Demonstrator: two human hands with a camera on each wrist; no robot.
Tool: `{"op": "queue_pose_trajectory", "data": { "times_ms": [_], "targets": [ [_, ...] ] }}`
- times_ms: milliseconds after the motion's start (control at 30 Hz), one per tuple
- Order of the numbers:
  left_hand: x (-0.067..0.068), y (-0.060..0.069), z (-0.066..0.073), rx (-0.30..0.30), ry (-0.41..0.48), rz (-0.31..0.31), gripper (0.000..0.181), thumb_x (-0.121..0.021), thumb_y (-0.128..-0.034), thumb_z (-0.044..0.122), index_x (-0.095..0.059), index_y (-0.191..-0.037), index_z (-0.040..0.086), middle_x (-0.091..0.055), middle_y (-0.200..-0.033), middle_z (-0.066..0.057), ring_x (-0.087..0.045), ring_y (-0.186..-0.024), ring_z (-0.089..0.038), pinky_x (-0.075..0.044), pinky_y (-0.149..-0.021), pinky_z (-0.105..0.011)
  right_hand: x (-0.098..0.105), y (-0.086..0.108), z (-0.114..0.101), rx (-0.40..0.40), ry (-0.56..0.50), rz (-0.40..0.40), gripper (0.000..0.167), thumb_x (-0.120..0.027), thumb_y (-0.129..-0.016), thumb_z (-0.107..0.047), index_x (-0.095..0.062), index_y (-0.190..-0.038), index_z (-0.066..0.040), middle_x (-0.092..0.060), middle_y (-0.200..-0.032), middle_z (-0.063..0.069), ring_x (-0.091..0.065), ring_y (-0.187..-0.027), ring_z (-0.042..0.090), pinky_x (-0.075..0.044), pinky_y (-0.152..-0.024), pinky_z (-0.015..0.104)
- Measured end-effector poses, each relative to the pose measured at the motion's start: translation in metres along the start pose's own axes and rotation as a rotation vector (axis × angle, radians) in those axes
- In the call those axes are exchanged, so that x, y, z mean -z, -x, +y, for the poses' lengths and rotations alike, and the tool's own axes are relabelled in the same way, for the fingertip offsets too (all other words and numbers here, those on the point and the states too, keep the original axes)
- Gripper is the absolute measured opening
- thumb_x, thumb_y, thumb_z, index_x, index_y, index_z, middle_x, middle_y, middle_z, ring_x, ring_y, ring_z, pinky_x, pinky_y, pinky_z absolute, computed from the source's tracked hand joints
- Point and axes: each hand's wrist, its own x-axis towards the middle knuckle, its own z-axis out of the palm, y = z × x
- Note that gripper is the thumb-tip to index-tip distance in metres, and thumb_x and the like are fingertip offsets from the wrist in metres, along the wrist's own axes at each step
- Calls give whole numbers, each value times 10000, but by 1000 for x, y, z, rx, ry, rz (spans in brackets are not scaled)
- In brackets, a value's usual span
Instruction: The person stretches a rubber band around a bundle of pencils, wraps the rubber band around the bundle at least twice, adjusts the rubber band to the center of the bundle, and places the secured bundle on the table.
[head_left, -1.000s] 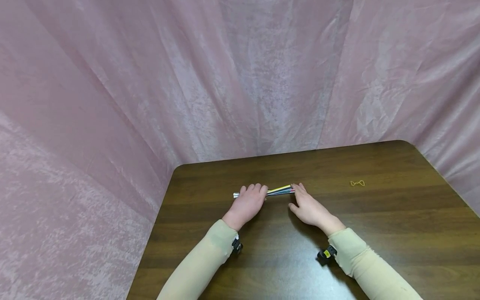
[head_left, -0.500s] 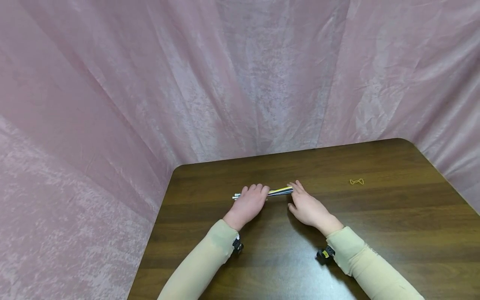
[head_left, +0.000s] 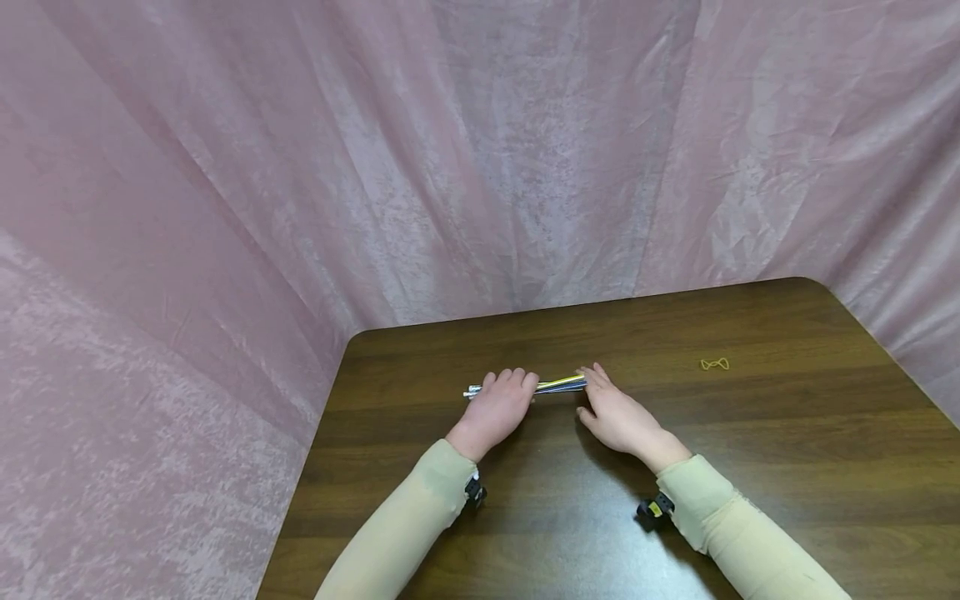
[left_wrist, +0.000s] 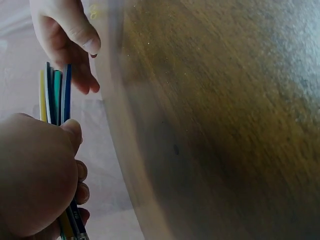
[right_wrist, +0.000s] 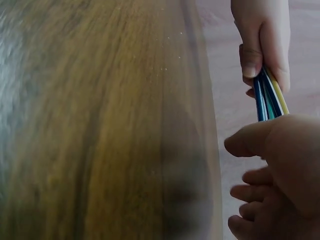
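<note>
The left hand [head_left: 498, 408] grasps slender blue, green and yellow pencils [head_left: 560, 385]; the right hand [head_left: 619, 418], fingers released, lies at their ends above a brown wooden table [head_left: 787, 442].

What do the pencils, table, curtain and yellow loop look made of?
Pencils: likely painted wood, smooth; coloured surfaces, though no core shows.
Table: wood or wood-look laminate, glossy; brown grain, bright reflection.
Curtain: velvet-like fabric, soft sheen; folds, patchy highlights.
Yellow loop: perhaps rubber; thin and twisted, too small to tell finish.
</note>
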Motion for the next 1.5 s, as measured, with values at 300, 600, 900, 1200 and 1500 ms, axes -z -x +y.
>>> {"op": "queue_pose_trajectory", "data": {
  "times_ms": [300, 600, 900, 1200, 1500],
  "targets": [
    [0, 0, 2, -23, -89, 77, 93, -499, -1135, 138, -571, -1192, 121, -622, -1025, -15, -588, -890, -198, -418, -740, -350, 3, -1, -6, -9, -47, 62, 727, -651, -1018, -89, -282, -1589, 166, -300, -1665, 345, -216, -1571, 508, -266, -1227, 600],
    [0, -2, 5, -22, -79, 74, 128, -487, -1142, 141, -577, -1229, 112, -634, -1043, -22, -601, -899, -198, -443, -746, -356, 0, -1, -11, -12, 94, 124, 766, -695, -977, -81, -287, -1555, 213, -330, -1616, 405, -244, -1550, 542, -276, -1229, 586],
    [-1, -3, 7, -12, -72, 41, 160, -493, -1152, 200, -579, -1258, 116, -643, -1064, -20, -615, -916, -196, -459, -751, -361, -2, -1, -20, -38, 138, 146, 775, -709, -954, -90, -306, -1534, 228, -340, -1592, 432, -271, -1533, 560, -271, -1234, 582],
    [-2, -3, 6, -8, -64, 45, 150, -505, -1148, 212, -580, -1243, 123, -641, -1058, -19, -614, -915, -196, -456, -754, -360, -2, -1, -11, -86, 62, 82, 766, -679, -995, -117, -278, -1560, 211, -296, -1631, 408, -220, -1554, 549, -266, -1227, 601],
    [0, -3, 4, -13, -14, 19, 152, -529, -1141, 212, -564, -1261, 124, -629, -1077, -16, -595, -928, -200, -447, -766, -363, 0, 0, -3, -68, -18, 20, 667, -656, -1008, -123, -376, -1525, 192, -345, -1610, 398, -225, -1551, 553, -263, -1224, 617]
  ]
}}
